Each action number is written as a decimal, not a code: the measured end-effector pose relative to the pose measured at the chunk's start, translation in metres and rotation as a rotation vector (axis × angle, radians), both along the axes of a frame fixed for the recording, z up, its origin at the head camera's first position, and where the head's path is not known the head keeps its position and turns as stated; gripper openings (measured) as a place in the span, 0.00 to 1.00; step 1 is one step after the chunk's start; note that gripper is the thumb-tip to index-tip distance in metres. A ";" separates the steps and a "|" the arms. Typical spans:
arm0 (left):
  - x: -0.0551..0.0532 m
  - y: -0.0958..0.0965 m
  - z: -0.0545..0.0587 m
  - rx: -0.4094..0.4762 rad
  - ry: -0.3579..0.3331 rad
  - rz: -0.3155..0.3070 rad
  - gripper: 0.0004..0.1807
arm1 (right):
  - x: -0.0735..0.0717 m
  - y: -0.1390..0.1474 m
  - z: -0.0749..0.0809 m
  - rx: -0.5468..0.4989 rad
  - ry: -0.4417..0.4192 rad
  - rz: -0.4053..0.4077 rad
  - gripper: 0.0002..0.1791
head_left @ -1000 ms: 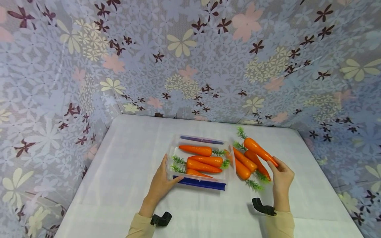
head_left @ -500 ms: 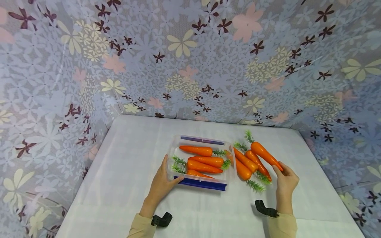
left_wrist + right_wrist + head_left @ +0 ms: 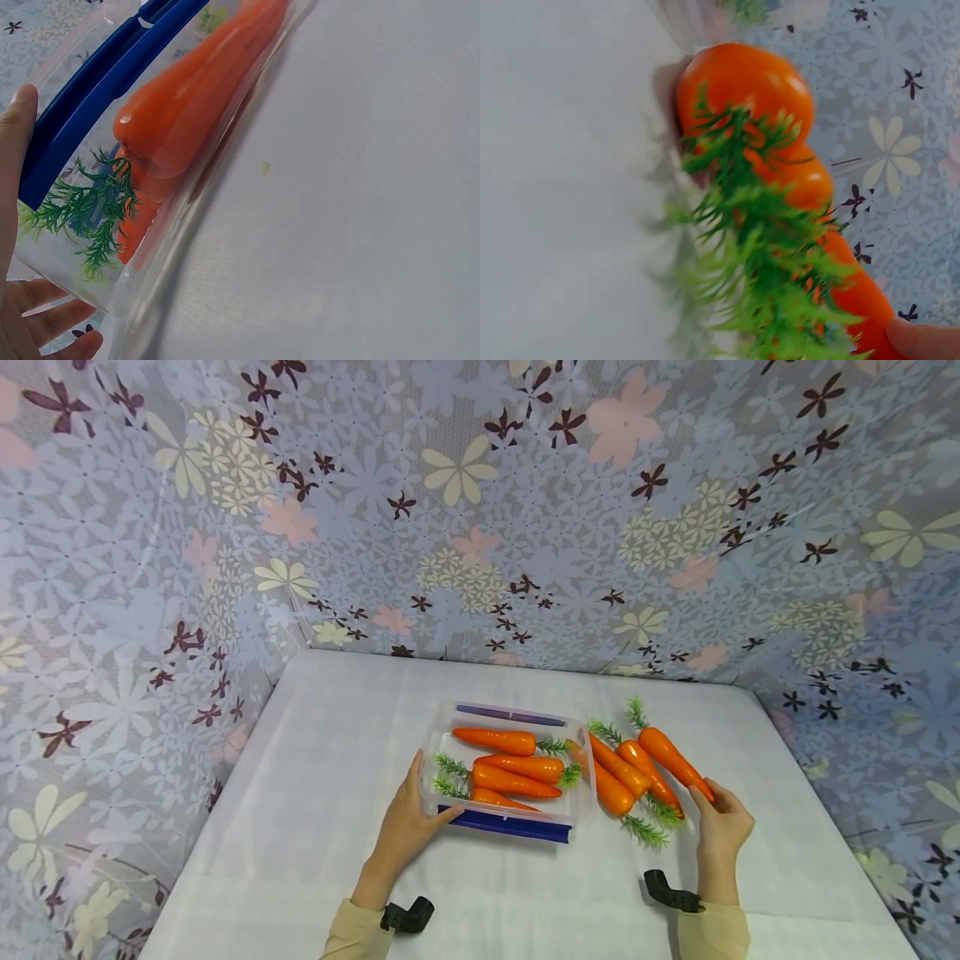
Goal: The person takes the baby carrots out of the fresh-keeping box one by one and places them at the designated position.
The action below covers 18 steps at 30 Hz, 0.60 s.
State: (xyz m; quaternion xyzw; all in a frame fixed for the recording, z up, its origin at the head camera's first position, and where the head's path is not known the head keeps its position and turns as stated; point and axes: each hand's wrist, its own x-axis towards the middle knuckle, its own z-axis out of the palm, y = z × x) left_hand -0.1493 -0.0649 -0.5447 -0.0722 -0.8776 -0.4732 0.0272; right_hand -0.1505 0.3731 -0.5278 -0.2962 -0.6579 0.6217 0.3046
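A clear plastic box (image 3: 446,741) with blue side flaps (image 3: 510,824) holds several carrots (image 3: 517,778) with green feathery tops. My left hand (image 3: 401,827) grips its near left corner. In the left wrist view the thumb (image 3: 19,120) lies by the blue flap and the fingers bend under the end wall. My right hand (image 3: 723,827) pinches one carrot (image 3: 670,758) by its narrow tip, green top pointing away. Just left of that carrot, a few others (image 3: 613,795) lie against the box's right end. Leaves (image 3: 757,255) of a nearer carrot fill much of the right wrist view.
A white cloth (image 3: 330,735) covers the table. Flower-patterned fabric (image 3: 465,527) rises behind and along both sides. Black camera mounts (image 3: 408,914) sit on both wrists, close over the cloth.
My right hand has moved right and slightly nearer with the carrot, whose leafy end swings away from the other carrots and comes lower. The left hand and box stay put.
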 end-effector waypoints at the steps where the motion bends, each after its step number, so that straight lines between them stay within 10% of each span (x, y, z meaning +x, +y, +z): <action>1: 0.000 0.000 0.000 -0.002 0.002 0.000 0.59 | 0.000 0.000 -0.001 0.003 0.002 0.000 0.22; 18: -0.002 -0.001 -0.004 0.005 -0.019 0.007 0.59 | 0.003 0.004 -0.017 0.047 -0.161 0.040 0.19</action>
